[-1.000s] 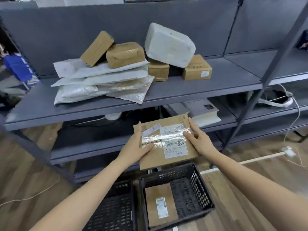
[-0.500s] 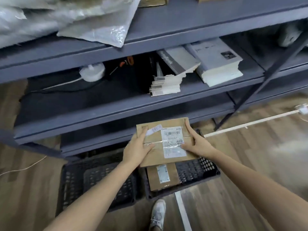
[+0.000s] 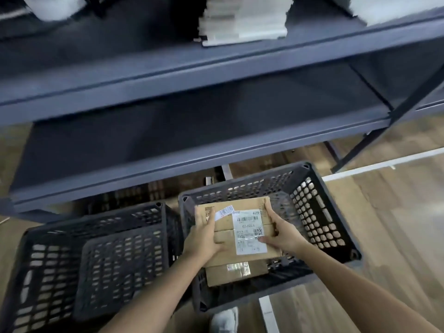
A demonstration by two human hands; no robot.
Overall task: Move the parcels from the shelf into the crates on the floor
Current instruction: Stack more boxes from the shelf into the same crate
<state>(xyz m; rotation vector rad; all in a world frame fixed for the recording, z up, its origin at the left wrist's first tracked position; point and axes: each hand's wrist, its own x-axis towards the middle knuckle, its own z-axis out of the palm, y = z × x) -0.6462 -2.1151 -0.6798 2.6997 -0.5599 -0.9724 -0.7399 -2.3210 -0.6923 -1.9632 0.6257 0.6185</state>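
A: Lowered since the earlier frame is the cardboard parcel (image 3: 223,230). It was held in front of the shelf edge and is now seen within the rim of the right crate (image 3: 336,212).

B: How is it gripped?

A: It is clasped from both sides. The left hand (image 3: 204,239) is curled round its left edge with the thumb laid across the top. The right hand (image 3: 282,234) is wrapped round its right edge. That hold is unchanged.

B: What is noted of materials and shapes?

A: Flat, rectangular brown card is seen, with a white printed shipping label (image 3: 248,231) on top. The right crate is black plastic with perforated lattice walls. A second parcel (image 3: 236,272) of the same card, with a glossy taped patch, lies on the crate's bottom and is partly covered by the held one. Whether the two touch cannot be told.

B: And around it?

A: The left crate (image 3: 96,260), of the same black lattice, stands just beside the right one on the wood-grain floor (image 3: 396,224). The grey metal shelf (image 3: 192,75) is now viewed from closer and lower.
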